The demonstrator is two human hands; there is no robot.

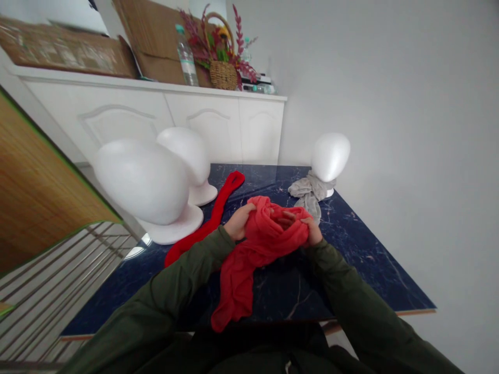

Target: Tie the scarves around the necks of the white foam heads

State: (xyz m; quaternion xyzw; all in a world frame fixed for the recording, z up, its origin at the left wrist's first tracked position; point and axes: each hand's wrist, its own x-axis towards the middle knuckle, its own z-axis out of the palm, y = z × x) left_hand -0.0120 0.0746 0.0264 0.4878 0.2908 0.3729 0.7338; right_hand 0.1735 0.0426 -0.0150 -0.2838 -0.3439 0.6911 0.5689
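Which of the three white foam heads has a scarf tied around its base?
The far right foam head, by the wall, with a grey scarf around its base. The two left heads are bare.

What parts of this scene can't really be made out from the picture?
Head view:
- Fingers of both the left hand and right hand: mostly buried in the bunched coral-red fabric scarf.
- Base of the far white foam head form: wrapped by the grey cloth.
- Label on the clear plastic bottle: too small to read.
- Brown cardboard sheets: cut off by the top edge.
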